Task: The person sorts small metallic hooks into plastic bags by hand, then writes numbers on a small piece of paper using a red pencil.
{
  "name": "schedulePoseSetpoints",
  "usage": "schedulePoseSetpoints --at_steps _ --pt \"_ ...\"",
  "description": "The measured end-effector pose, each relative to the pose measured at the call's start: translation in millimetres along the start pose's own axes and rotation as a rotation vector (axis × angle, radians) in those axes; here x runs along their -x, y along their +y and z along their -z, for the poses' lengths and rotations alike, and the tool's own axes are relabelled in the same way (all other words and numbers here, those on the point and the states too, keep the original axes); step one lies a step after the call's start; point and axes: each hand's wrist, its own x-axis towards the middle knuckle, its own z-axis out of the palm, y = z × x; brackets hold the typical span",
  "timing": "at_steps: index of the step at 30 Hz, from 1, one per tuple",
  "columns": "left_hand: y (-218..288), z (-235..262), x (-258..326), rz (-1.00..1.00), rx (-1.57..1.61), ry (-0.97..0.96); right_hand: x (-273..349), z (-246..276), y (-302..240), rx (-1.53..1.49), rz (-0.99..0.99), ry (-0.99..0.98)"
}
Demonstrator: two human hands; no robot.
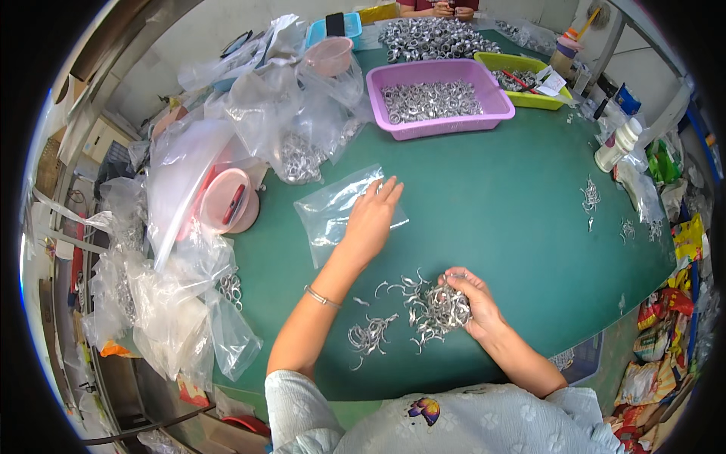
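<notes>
My left hand (370, 219) lies on a flat, clear plastic bag (321, 219) with its fingers stretched out toward the bag's far edge. My right hand (478, 304) curls around a bunch of small silvery curved metal pieces (439, 309), near the front of the green table. Some of these pieces stick out past the fingers or lie loose on the tabletop beside them. A smaller pile of similar curved pieces (370, 333) sits to the left of the bunch, below my left forearm.
A purple basin (441, 129) of metal parts stands at the back of the green table (522, 204), beside a yellow-green tray (544, 101). Plastic bags (265, 98) and a pink bucket (246, 212) crowd the left. A white bottle (616, 145) stands right. Another person's hands (451, 10) show far back.
</notes>
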Motion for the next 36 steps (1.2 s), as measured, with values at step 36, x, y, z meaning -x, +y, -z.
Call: schedulePoseSetpoints --at_steps 36 --pt "-36.0 -43.7 -26.8 0.868 -0.023 0.529 13.1 5.9 -18.1 -0.265 -0.263 -0.167"
